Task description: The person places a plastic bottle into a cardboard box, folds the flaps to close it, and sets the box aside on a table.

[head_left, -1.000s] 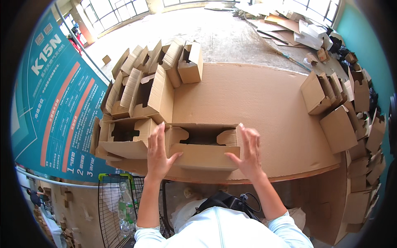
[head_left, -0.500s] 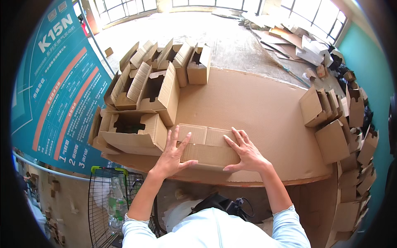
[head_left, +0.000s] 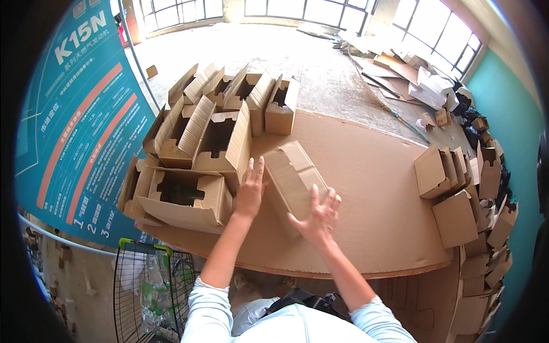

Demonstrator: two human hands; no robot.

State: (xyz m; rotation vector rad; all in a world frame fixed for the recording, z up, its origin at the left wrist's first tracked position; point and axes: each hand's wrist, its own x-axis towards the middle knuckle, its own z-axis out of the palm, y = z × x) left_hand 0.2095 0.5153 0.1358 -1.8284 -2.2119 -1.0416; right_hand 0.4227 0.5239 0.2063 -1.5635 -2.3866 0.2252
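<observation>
A closed cardboard box [head_left: 294, 174] stands turned at an angle on the cardboard-covered tabletop [head_left: 366, 188], between my two hands. My right hand [head_left: 320, 220] grips the box's near end, thumb on one side and fingers spread toward the other. Along the left side of the box, my left hand [head_left: 249, 191] has its fingers stretched upward; whether it touches the box is hard to see. Just left of that hand sits an open-topped box [head_left: 186, 197] with its flaps raised. Behind it, several more open boxes [head_left: 223, 140] stand packed together.
Cartons [head_left: 434, 171] stand at the table's right edge, with more piled beside the teal wall. A wire cart [head_left: 151, 291] holding plastic bottles is at lower left. A large blue-green banner [head_left: 86, 126] rises on the left. Flattened cardboard [head_left: 394, 68] lies on the far floor.
The closed box has turned from lying crosswise to an angle, its far end now pointing away to the left. My right hand has shifted left with it, while my left hand has straightened alongside.
</observation>
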